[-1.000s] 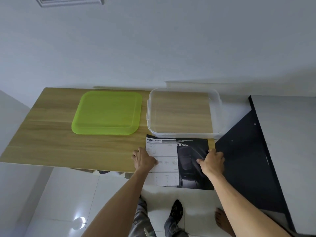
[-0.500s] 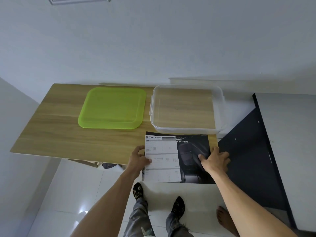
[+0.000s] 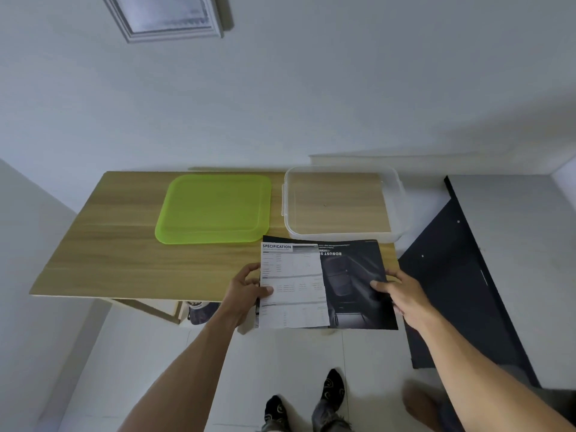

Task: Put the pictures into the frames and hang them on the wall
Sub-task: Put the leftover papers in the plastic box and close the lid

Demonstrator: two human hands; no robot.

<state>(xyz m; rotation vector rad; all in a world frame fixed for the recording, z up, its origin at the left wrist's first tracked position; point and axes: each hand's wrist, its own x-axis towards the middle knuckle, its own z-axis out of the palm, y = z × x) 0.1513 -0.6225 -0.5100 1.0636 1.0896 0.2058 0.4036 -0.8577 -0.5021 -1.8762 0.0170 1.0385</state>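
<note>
White wall [image 3: 311,88] fills the top half. A grey-framed picture [image 3: 165,14] hangs on it at upper left, cut off by the top edge. Wood-grain worktop [image 3: 109,244] sits against the wall, over a white tiled floor [image 3: 156,353]. Dark panel [image 3: 461,291] leans at right, beside the worktop's right end.

On the worktop: green lid [image 3: 213,208] lying flat, left of centre. Clear plastic box [image 3: 396,198] just right of it, open top, nothing visible inside, its right end hanging past the worktop edge.

Task item: two printed sheets at the worktop's near right edge, overhanging it toward the person. White sheet [image 3: 293,285] headed "SPECIFICATION", with tables below too small to read. It overlaps the left part of a dark sheet [image 3: 352,275] showing what looks like a car interior, with upside-down text reading "ROBUST S…", the rest covered.

Left hand [image 3: 246,291] grips the left edge of the white sheet, thumb on top, fingers curled. Right hand [image 3: 402,291] pinches the right edge of the dark sheet, thumb on top.

Two feet in dark socks [image 3: 333,388] at the bottom, with a bare foot [image 3: 420,403] to the right, blurred.
</note>
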